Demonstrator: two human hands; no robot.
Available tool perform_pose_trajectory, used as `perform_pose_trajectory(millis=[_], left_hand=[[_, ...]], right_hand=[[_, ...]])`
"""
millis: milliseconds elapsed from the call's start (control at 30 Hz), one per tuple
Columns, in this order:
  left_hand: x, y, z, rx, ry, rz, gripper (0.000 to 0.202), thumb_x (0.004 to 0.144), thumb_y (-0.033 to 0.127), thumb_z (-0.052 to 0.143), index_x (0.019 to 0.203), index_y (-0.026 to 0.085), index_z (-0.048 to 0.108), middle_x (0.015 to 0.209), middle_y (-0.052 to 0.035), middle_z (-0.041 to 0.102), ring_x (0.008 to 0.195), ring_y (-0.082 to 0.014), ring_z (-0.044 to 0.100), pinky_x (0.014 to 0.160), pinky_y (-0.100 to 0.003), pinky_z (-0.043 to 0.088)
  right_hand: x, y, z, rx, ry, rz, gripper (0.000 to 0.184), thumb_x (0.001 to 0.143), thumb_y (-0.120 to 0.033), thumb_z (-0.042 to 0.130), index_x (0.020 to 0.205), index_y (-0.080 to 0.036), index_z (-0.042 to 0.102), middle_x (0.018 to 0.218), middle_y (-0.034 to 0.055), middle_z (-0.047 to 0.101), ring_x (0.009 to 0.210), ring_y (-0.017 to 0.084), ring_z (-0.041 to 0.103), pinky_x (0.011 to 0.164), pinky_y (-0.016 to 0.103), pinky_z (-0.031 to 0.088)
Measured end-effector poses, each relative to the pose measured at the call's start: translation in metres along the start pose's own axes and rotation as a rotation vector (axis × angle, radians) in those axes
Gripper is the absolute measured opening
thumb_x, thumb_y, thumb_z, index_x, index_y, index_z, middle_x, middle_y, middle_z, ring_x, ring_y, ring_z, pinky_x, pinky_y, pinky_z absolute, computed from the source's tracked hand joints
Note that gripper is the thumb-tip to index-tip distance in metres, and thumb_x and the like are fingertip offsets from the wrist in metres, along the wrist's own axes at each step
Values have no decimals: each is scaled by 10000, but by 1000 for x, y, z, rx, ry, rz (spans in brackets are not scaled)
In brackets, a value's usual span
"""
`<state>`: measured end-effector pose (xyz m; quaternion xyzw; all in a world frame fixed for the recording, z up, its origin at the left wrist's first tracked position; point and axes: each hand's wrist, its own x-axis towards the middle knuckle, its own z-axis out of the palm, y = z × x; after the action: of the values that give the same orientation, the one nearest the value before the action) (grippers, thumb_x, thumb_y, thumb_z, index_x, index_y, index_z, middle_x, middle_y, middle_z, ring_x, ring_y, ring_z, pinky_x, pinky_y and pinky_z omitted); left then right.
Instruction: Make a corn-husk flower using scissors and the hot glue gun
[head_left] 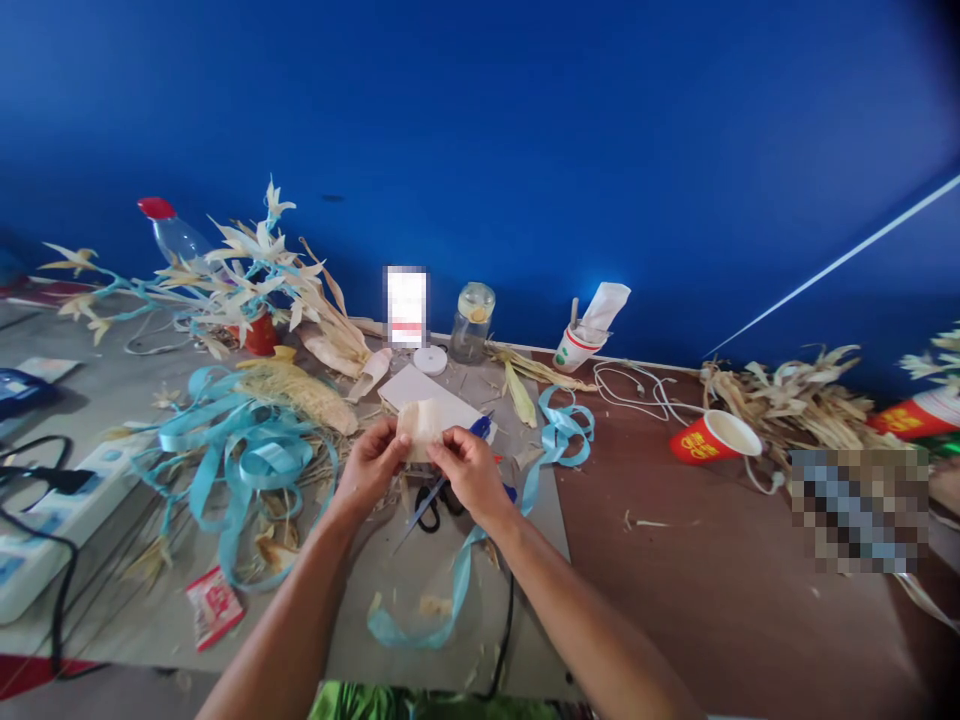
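My left hand and my right hand pinch the two sides of a small pale piece of corn husk, stretched flat between them. Behind it lies a white sheet or card on the grey table. Just under my right hand, a blue-handled tool and black-handled scissors are partly hidden. Light-blue ribbon sits in a loose heap to the left, and another length of ribbon curves below my hands.
Husk flowers on blue-wrapped stems stand at the back left. A power strip lies at the left edge. At the back stand a glass jar and a white cup. A red paper cup and dried husks lie right.
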<state>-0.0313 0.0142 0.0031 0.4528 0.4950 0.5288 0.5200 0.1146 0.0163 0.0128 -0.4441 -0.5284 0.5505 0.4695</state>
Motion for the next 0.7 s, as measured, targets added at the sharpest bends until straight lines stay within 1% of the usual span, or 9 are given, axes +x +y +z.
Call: perform_pose_trajectory(millis=[67, 167, 267, 367, 433, 533, 600, 700], left_hand=[[0, -2, 0, -31, -36, -10, 305, 656, 401, 674, 789, 138, 600, 539, 54, 459, 436, -52, 344, 414, -177, 265], [1, -3, 0, -87, -53, -26, 313, 621, 366, 711, 803, 136, 603, 584, 41, 525, 468, -61, 405, 442, -179, 303], [2, -1, -1, -136, 2, -26, 332, 632, 361, 702, 858, 136, 609, 662, 10, 594, 530, -90, 488, 483, -193, 358], [3, 1, -3, -190, 117, -21, 402, 631, 369, 700, 944, 134, 611, 711, -14, 625, 560, -110, 534, 494, -205, 387], [4, 2, -5, -233, 189, -14, 419, 614, 371, 711, 948, 136, 615, 748, -21, 638, 583, -113, 552, 505, -204, 400], [6, 2, -7, -284, 209, 5, 364, 618, 348, 711, 910, 149, 625, 734, -2, 628, 565, -86, 533, 498, -186, 386], [7, 0, -7, -306, 204, 28, 296, 625, 324, 710, 847, 147, 626, 664, 21, 592, 495, -50, 465, 449, -166, 329], [8, -4, -8, -318, 207, 65, 243, 631, 307, 708, 779, 137, 616, 601, 39, 535, 443, -25, 371, 408, -165, 251]], right_hand=[[0, 4, 2, -6, 12, 10, 215, 722, -340, 609, 610, -173, 532, 518, -62, 483, 475, 74, 379, 465, 194, 314], [1, 7, 1, -4, 27, 15, 229, 726, -366, 611, 615, -177, 546, 510, -60, 513, 462, 78, 391, 469, 201, 320], [2, 5, -4, -43, 72, 5, 232, 733, -367, 612, 607, -179, 561, 500, -58, 513, 457, 82, 401, 484, 209, 331], [2, -5, -10, -131, 89, -50, 239, 783, -366, 564, 629, -184, 588, 535, -37, 533, 493, 101, 443, 521, 224, 347], [0, -11, -12, -208, 17, -114, 250, 816, -374, 530, 669, -193, 621, 595, -11, 576, 554, 124, 488, 571, 243, 360], [-6, -16, -12, -384, -127, -243, 219, 787, -381, 594, 661, -208, 642, 639, 15, 610, 658, 156, 522, 682, 275, 357], [-10, -16, -12, -587, -188, -335, 204, 779, -383, 615, 677, -209, 651, 658, 31, 619, 728, 174, 529, 758, 301, 337], [-17, -13, -15, -970, -312, -453, 249, 845, -395, 526, 827, -189, 662, 765, 78, 652, 849, 207, 520, 838, 361, 298]])
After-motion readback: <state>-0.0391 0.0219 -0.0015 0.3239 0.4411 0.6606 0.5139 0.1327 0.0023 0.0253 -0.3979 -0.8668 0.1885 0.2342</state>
